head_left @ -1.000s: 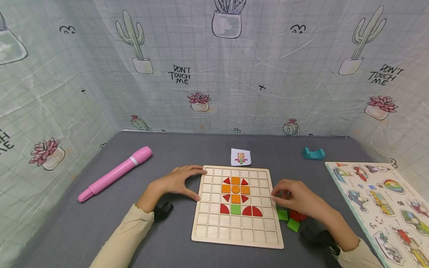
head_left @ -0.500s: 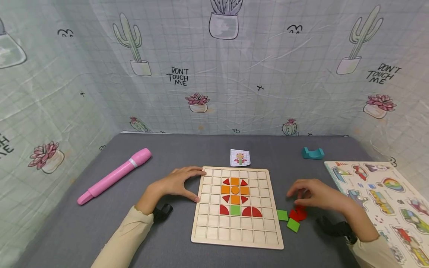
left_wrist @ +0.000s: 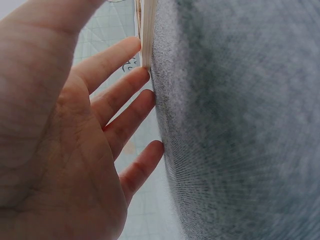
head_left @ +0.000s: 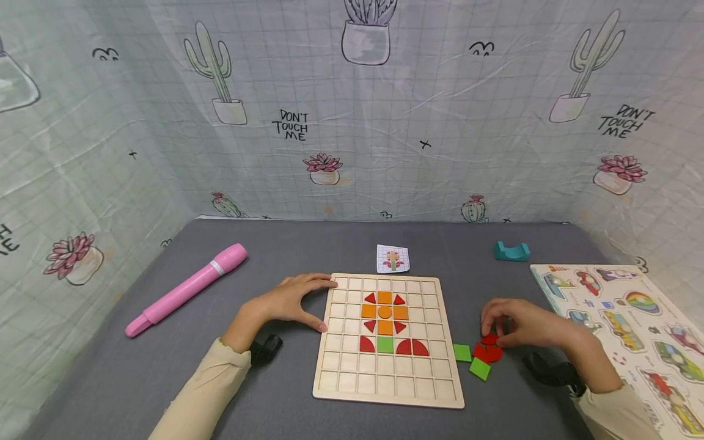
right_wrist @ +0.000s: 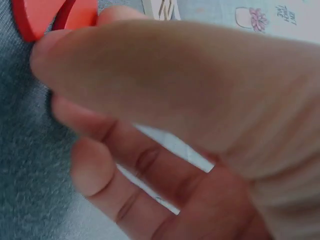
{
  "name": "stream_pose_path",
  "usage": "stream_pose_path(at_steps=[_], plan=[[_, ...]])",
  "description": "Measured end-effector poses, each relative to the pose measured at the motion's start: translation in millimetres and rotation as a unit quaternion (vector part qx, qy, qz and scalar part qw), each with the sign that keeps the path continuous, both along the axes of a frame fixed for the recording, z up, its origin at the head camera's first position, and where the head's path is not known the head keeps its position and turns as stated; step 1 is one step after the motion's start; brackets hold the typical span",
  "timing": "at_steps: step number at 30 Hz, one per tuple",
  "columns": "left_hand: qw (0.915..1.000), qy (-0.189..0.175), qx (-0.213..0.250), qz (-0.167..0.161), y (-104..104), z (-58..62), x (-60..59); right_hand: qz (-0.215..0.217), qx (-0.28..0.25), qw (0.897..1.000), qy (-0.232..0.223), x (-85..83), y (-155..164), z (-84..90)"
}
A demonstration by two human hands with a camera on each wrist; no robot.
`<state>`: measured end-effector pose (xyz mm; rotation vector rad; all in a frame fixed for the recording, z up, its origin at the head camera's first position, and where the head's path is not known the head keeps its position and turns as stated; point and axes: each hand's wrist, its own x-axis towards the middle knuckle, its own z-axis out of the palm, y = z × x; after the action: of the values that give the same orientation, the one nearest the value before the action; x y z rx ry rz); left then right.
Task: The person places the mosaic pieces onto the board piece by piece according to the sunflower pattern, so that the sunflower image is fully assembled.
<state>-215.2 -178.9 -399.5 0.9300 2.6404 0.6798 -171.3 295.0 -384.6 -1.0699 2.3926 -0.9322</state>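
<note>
In the head view a wooden grid board lies on the grey table, carrying orange squares, an orange circle, red triangles, a green square and red quarter-circle tiles. My left hand rests at the board's left side, fingers spread, with fingertips and thumb tip along the edge. To the right of the board, my right hand pinches a red quarter-circle tile between thumb and index finger, low over other loose red tiles. The right wrist view shows red tile at the thumb tip.
Two loose green squares lie by the board's right edge. A pattern card sits behind it. A pink pen-shaped object lies left, a teal holder back right, and a picture puzzle board far right.
My right hand has moved right from the board's edge to the loose red tiles and lowered, now pinching one. My left hand stays at the board's left edge.
</note>
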Motion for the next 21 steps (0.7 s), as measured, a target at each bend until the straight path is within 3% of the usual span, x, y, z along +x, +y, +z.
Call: stream_pose_path(at_steps=[9,16,21], plan=[[1.0000,-0.004,-0.001,0.005,-1,-3.1,-0.5,-0.033,0.010,0.999,0.002,-1.9,-8,-4.6],[1.0000,-0.005,0.004,0.005,-1,-3.0,-0.5,-0.001,-0.022,0.999,0.044,-2.1,-12,-5.8],[1.0000,-0.003,0.006,0.003,-1,-2.1,-0.8,-0.004,-0.014,0.998,0.059,-2.6,-14,-6.4]])
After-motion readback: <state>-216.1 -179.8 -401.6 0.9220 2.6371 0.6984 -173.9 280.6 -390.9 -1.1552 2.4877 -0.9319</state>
